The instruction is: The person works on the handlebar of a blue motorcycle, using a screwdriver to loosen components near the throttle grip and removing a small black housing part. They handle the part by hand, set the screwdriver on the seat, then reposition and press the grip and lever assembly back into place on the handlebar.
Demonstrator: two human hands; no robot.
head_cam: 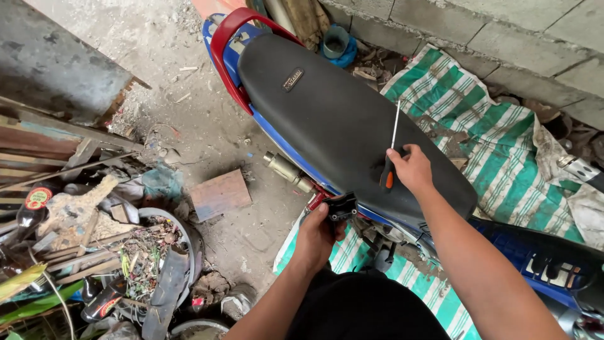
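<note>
Filling the left side of the frame, a scrap pile [94,239] of boards, old tyre pieces, bottles and litter lies on the dirt floor [207,126], with a grey slab [56,63] leaning at the upper left. Just right of the pile, near the centre left, a flat reddish brick [220,194] rests on the ground. At the lower centre, the left hand [318,234] is closed around a small black part [341,206] that sits under the seat's near edge, touching the motorcycle's side. Above it, running from the upper centre down toward the right, is the motorcycle's black seat [327,119], framed at its upper end by a red grab rail [221,56], with a chrome exhaust pipe [286,170] just below the blue side panel. Right of centre, the right hand [412,169] grips a screwdriver [392,148] by its black and orange handle, the thin shaft pointing up across the seat. A green and white striped tarp [503,138] covers the ground at the right, below a block wall [503,38].
</note>
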